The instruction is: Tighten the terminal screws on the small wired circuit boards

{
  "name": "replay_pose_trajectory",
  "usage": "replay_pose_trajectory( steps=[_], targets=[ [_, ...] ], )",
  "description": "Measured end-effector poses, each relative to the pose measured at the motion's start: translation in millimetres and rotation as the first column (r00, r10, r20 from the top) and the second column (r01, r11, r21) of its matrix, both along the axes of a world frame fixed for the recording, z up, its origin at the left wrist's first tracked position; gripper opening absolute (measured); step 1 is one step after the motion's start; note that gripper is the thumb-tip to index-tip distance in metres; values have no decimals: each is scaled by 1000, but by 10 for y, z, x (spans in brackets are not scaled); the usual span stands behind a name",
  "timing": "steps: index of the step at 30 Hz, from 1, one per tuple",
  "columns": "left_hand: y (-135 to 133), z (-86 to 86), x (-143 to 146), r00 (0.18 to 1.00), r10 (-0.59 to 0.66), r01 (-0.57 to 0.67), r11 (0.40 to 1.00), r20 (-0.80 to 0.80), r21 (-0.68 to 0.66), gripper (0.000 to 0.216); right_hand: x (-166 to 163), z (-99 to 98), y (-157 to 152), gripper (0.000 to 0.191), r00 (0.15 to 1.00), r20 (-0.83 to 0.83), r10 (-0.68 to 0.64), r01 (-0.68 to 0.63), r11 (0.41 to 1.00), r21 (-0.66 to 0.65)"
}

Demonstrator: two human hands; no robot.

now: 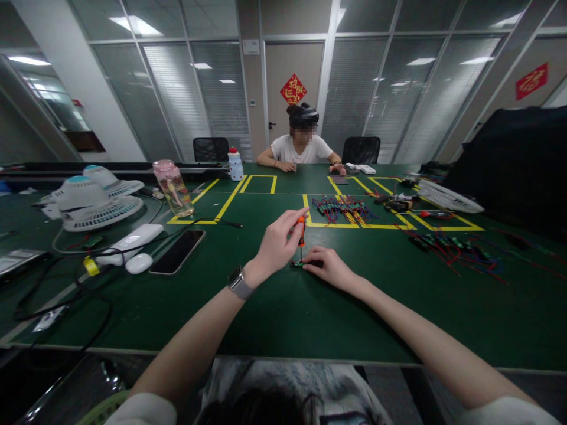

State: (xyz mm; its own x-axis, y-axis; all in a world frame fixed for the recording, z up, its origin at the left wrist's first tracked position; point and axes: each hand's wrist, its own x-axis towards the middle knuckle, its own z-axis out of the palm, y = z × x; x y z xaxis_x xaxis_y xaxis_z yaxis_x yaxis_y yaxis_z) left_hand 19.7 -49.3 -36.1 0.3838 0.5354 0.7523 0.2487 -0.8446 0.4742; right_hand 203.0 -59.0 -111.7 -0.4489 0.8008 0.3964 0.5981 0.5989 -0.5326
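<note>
My left hand (277, 242), with a watch on its wrist, is closed around a small orange-handled screwdriver (302, 231) held upright. Its tip points down onto a small green circuit board (297, 264) lying on the green table (274, 307). My right hand (330, 265) rests on the table with fingers pinched on the right end of that board, holding it in place.
A black phone (177, 252), a white mouse (139, 263), a white device (130, 241), cables, two white fans (100, 206) and a pink bottle (173, 188) sit left. Piles of wired boards (343, 208) lie ahead and right (452, 248). Another person (301, 147) sits opposite.
</note>
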Motion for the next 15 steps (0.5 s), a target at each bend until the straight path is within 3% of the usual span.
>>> replay_pose_trajectory(
  steps=[8,15],
  targets=[
    [4,20,-1,988,133,-133,991,79,-5,20,8,-8,3,11,1000,-6,-4,4,1000,-10],
    [17,21,-34,992,126,-126,991,-4,32,35,11,8,-5,12,1000,-5,-3,3,1000,-29]
  ],
)
